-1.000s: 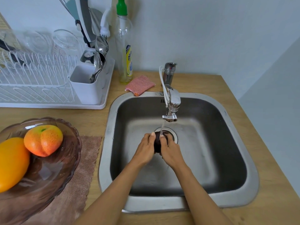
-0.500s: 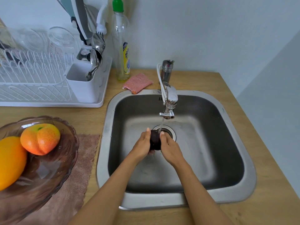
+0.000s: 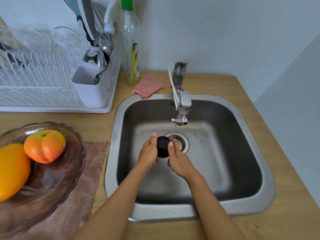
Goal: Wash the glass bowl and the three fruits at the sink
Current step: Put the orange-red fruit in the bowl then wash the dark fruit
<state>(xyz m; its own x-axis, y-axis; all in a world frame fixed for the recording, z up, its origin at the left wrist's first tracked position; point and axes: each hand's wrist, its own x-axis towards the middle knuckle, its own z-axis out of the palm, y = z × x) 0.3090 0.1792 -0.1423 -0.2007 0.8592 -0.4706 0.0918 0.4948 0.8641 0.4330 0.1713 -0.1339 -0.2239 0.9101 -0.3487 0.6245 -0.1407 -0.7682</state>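
Both hands have turned the plum (image 3: 162, 147) a little since a second ago, and more of its dark skin shows between them now; they stay under the tap (image 3: 181, 108), low in the sink (image 3: 242, 170), just beside the drain (image 3: 181, 142). My left hand (image 3: 149, 151) cups the plum from the left, fingers curled round it with the thumb up on top. My right hand (image 3: 178, 158) wraps it from the right, its thumb laid along the fruit's near side. A thin stream of water falls from the spout onto the right fingers (image 3: 173, 140) at the plum's far edge.

On the tabletop (image 3: 285, 222) to the left, the glass bowl (image 3: 52, 187) sits on a brown cloth (image 3: 90, 179). I see the peach (image 3: 45, 146) and the mango (image 3: 12, 170) lying inside it, touching each other. Behind the bowl stands a white dish rack (image 3: 52, 90) with glasses and cutlery in it. A soap bottle (image 3: 130, 44) stands by the wall, and a pink scrub pad (image 3: 148, 86) lies just beside it at the sink's far rim.
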